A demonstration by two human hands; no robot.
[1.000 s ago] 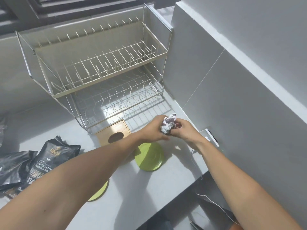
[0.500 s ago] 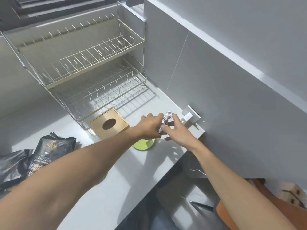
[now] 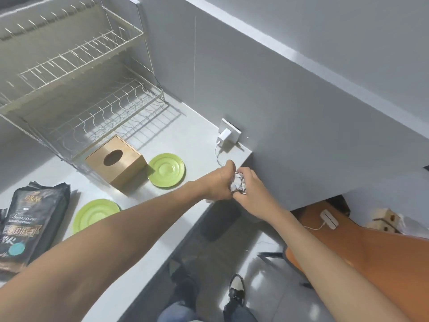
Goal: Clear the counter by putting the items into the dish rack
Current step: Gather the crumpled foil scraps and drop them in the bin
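Note:
A crumpled silvery wrapper (image 3: 237,185) is squeezed between my left hand (image 3: 217,184) and my right hand (image 3: 251,190), over the counter's right front corner. Both hands close around it. Two green plates lie on the counter: one (image 3: 166,169) beside a wooden tissue box (image 3: 116,161), the other (image 3: 94,213) partly hidden by my left forearm. A black coffee bag (image 3: 27,228) lies at the left. The two-tier wire dish rack (image 3: 76,94) stands at the back left, both tiers bare.
A white charger (image 3: 224,135) is plugged into a wall socket near the counter's right end, its cable trailing down. Below the counter edge I see floor, my shoes (image 3: 235,289), an orange surface (image 3: 371,259) and a dark object (image 3: 220,219).
The view has swung right and down. My hands, still pressing the wrapper, have moved from above the green plate to the counter's right front corner, away from the rack.

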